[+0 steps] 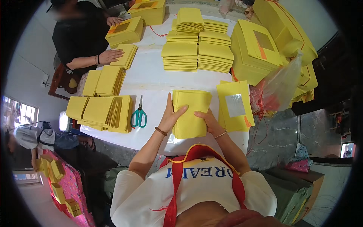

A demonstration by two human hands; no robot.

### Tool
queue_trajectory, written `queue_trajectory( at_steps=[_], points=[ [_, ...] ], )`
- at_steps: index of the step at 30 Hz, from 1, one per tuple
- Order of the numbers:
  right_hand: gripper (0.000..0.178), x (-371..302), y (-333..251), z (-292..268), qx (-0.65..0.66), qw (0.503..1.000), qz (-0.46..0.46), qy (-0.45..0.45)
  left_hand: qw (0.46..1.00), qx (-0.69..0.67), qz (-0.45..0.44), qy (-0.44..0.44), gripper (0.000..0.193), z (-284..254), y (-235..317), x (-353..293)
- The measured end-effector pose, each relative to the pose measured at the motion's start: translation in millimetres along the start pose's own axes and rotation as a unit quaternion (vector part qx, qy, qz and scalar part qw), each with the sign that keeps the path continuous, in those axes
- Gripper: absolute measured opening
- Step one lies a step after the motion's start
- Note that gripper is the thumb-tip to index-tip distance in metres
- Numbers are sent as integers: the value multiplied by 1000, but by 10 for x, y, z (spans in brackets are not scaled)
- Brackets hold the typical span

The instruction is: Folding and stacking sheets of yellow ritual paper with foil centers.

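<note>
Between my two hands stands a stack of folded yellow paper [193, 126] at the near edge of the white table. My left hand [170, 116] grips its left side, thumb across the front face. On the opposite side my right hand [208, 120] presses with its thumb on the face; its other fingers are mostly hidden behind the paper. Left of my left hand lie green-handled scissors [139, 114], blades pointing away. To the right of my right hand are flat yellow sheets [224, 109], the top one bearing a silver square [235, 104].
Folded yellow stacks stand at table left [100, 109] and far centre [179, 56]. Large yellow paper bundles [245, 49] and a clear plastic bag [280, 85] line the right. Across the far left corner, a person in black [81, 36] rests a hand on another stack.
</note>
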State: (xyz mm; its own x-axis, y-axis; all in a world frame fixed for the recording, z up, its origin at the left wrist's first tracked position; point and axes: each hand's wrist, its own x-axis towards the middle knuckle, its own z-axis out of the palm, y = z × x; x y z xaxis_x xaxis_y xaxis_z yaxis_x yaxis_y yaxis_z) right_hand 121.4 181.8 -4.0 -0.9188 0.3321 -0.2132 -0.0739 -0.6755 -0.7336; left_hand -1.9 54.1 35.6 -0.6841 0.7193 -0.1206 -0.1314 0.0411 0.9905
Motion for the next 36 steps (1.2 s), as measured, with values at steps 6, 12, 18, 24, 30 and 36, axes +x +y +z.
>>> queue_trajectory(
  at_steps=[6, 12, 18, 24, 30, 36],
  points=[
    [53, -10, -57, 89, -7, 999, 2, 34, 1000, -7, -21, -3, 77, -17, -13, 84],
    [54, 18, -154, 59, -16, 999, -2, 28, 1000, -11, 12, 10, 72, 60, 17, 128],
    [56, -3, -212, 53, -31, 999, -20, 28, 998, -3, 56, 8, 70, 96, 82, 115],
    [68, 186, -458, 148, -60, 998, -15, 15, 996, -69, 51, -6, 63, 27, 197, 461],
    [89, 587, -1006, 371, -122, 984, -74, 105, 987, -155, 31, -37, 43, -235, 824, 1515],
    [70, 1207, -1370, 608, -119, 980, -153, 44, 956, -227, -94, -159, 41, -443, 1131, 2693]
  ],
)
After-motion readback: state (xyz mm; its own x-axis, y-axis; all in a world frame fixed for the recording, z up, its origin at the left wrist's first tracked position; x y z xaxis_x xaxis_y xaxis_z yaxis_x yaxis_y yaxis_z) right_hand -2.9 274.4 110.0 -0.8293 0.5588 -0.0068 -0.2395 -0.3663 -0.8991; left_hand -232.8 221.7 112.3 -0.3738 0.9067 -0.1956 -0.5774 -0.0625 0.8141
